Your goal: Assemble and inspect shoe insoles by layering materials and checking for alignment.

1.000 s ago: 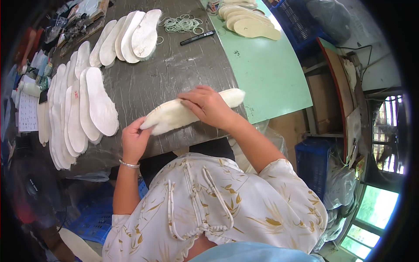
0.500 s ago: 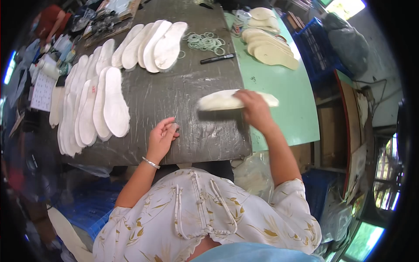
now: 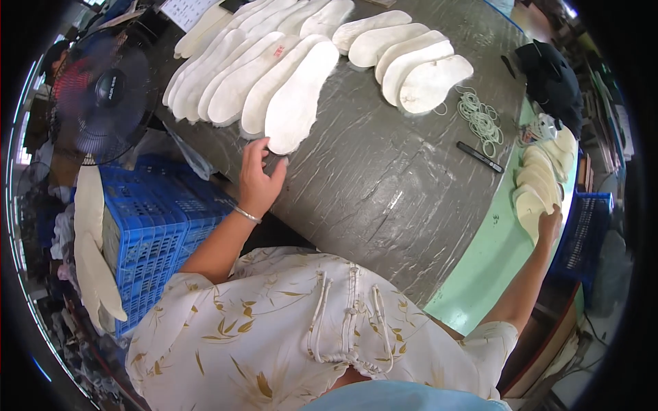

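White insole (image 3: 298,96) on desk (image 3: 384,198) lies just fwd & R of L hand (image 3: 260,185) (nearer; fingers parted, empty), long axis fwd & slightly R; R hand (image 3: 550,222) at cream insoles (image 3: 531,183), can't tell if gripping.

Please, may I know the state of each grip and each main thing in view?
Left grip: open, beside the white insoles; contact unclear.
Right grip: at the cream insoles; whether closed, cannot tell.
White insoles: overlapping in rows.
Cream insoles: overlapping in a pile.
Rubber bands: loose, tangled.
Marker: lying flat.
Fan: upright; spinning or not, cannot tell.
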The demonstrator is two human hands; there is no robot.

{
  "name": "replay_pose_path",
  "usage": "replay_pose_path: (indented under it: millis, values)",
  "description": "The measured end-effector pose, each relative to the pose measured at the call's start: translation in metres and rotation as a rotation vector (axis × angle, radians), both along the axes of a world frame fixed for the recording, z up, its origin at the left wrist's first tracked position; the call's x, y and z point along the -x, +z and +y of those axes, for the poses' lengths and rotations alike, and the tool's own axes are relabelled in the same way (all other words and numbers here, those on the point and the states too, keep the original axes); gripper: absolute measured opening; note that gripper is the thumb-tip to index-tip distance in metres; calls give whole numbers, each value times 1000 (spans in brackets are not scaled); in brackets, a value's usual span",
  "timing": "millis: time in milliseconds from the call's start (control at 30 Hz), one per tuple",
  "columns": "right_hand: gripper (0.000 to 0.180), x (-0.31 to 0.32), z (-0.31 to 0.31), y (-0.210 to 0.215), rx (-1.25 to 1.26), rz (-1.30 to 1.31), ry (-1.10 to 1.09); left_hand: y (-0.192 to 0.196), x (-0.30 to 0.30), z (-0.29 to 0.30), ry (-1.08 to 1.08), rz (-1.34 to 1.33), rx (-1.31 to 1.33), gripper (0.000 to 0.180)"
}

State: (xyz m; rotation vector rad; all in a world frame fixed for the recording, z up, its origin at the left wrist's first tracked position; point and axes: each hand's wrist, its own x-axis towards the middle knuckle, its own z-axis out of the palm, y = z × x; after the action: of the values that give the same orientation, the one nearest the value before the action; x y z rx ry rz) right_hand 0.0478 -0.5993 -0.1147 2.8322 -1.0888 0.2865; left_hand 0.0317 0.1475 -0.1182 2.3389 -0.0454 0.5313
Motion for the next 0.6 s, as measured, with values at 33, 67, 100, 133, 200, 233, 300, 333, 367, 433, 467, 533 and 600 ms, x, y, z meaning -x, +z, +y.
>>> replay_pose_path:
  millis: [33, 67, 100, 133, 200, 233, 300, 333, 367, 433, 467, 533, 600]
  values:
    - [45, -7, 1, -6, 62, -116, 91, -4, -6, 8, 114, 101, 146, 49]
    - [41, -15, 28, 0, 16, -236, 251, -12, -15, 21, 171, 129, 324, 49]
    - [36, -20, 72, 12, -25, -353, 401, -9, -24, 27, 218, 296, 534, 48]
    - [32, -22, 118, 23, -210, -376, 484, -4, -31, 29, 220, 397, 661, 47]
    - [24, -28, 218, 24, -483, -409, 737, 1, -37, 33, 223, 507, 774, 47]
    - [21, -25, 275, 34, -567, -366, 842, 4, -39, 36, 232, 537, 802, 48]
    - [16, -13, 363, 43, -702, -295, 1051, 7, -44, 32, 209, 580, 843, 49]
    - [17, -9, 396, 36, -751, -313, 1147, 10, -46, 26, 175, 545, 924, 50]
    - [18, -8, 433, 38, -813, -269, 1205, 16, -45, 25, 160, 496, 1002, 51]
    - [24, -8, 493, 39, -812, -326, 1291, 26, -47, 16, 109, 491, 1052, 52]
    - [28, -13, 520, 38, -746, -379, 1311, 27, -49, 14, 98, 486, 1079, 51]
    - [23, -26, 563, 47, -683, -417, 1329, 25, -51, 13, 76, 475, 1113, 51]
    - [19, -44, 588, 36, -651, -374, 1338, 22, -56, 14, 38, 471, 1092, 46]
